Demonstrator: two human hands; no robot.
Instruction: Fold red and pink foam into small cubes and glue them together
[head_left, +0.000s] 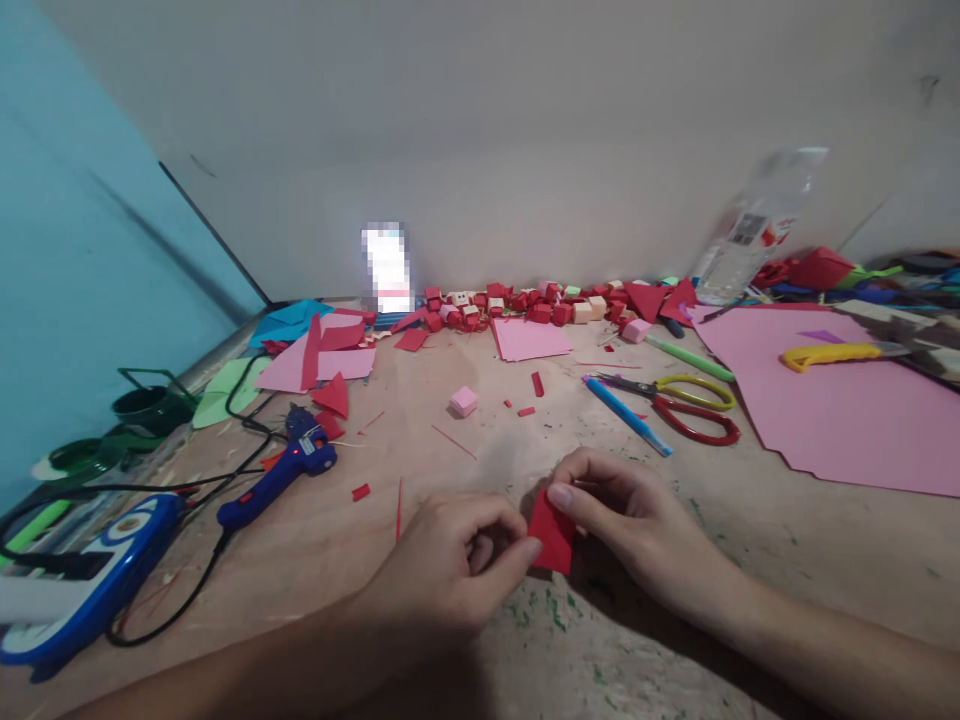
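A small piece of red paper (553, 538) is held up between my two hands, low over the table in the middle of the view. My left hand (465, 560) pinches its left edge between thumb and forefinger. At its upper right corner, the thumb and fingers of my right hand (626, 515) are closed on it. Just beyond my hands sits a small pink paper cube (463, 402). Small red scraps (526, 411) and thin red strips lie around the cube.
A blue glue gun (277, 475) with a cable lies left. Scissors (694, 405), a blue pen (628, 415) and a yellow-handled cutter (832, 354) lie right, near pink sheets (810, 420). Several red and cream cubes (525, 305) line the wall, with a lit phone (388, 268) and plastic bottle (757, 235).
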